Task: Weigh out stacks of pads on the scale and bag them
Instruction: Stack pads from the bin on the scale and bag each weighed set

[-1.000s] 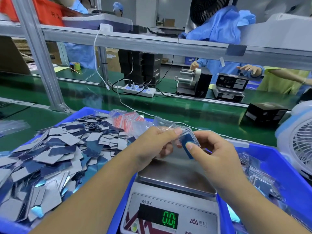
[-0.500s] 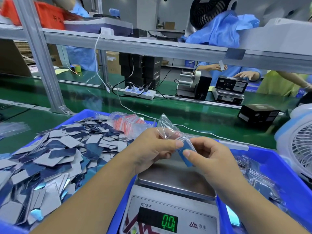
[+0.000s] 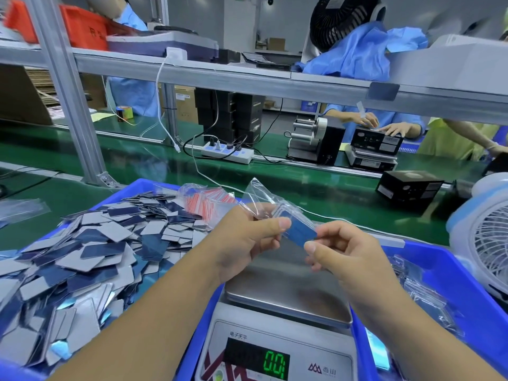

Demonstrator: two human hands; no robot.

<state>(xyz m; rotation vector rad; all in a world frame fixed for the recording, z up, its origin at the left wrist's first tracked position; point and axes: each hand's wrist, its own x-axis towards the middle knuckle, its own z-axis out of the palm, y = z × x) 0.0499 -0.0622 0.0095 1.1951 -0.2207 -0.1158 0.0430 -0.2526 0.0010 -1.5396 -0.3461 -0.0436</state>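
Scale (image 3: 277, 350) sitting at 6 o'clock, display showing zero, pan bare. Just above pan, left hand (image 3: 244, 243) pinching clear bag (image 3: 261, 196) at mouth; right hand (image 3: 341, 251) pinching blue stack of pads (image 3: 301, 232), stack partly inside bag. Loose pads (image 3: 82, 257) piling at 9 o'clock in blue bin (image 3: 143, 185); filled bags (image 3: 423, 292) lying at 3 o'clock. Risk: stack fanning or catching on bag lip, pads slipping onto pan, count going short.
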